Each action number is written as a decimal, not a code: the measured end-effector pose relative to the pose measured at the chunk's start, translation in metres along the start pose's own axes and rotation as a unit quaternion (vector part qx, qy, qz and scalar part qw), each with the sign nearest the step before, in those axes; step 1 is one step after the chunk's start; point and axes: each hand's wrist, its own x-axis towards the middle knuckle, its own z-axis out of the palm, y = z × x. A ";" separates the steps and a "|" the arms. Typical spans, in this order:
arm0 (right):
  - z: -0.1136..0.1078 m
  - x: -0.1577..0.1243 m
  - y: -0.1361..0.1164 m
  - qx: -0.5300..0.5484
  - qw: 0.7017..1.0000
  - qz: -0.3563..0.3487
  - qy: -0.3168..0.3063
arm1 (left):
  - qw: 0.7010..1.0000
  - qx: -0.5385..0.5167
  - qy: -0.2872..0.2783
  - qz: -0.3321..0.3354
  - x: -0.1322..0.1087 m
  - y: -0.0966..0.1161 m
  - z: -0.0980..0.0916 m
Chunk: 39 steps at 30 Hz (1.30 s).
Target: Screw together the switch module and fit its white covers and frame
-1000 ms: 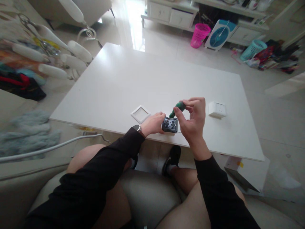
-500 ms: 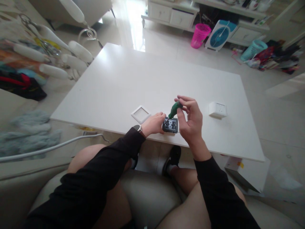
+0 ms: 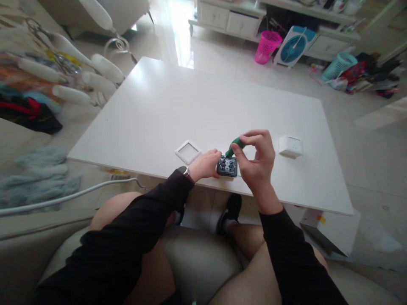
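A dark-faced socket unit [image 3: 228, 167] sits at the near edge of the white table [image 3: 203, 106], its left side gripped by the curled fingers of the left hand [image 3: 206, 164], whose forearm reaches in low from the left. The right hand [image 3: 258, 163], raised above and to the right with wrist bent, pinches the green handle of a screwdriver [image 3: 234, 147] between thumb and fingertips, its shaft slanting down to the unit's upper left. An open white frame [image 3: 181, 158] lies beside the left hand; a white socket box [image 3: 290, 146] stands right of the right hand.
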 end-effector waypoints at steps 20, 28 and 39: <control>0.000 0.001 -0.002 0.006 1.000 0.006 -0.007 | 1.000 -0.003 -0.004 -0.006 -0.001 0.002 -0.002; -0.001 0.001 -0.004 0.005 1.000 0.003 0.003 | 1.000 -0.009 -0.004 -0.001 -0.001 0.002 -0.002; 0.000 0.001 -0.002 0.001 1.000 -0.007 0.017 | 1.000 0.001 -0.003 -0.011 -0.001 0.002 -0.002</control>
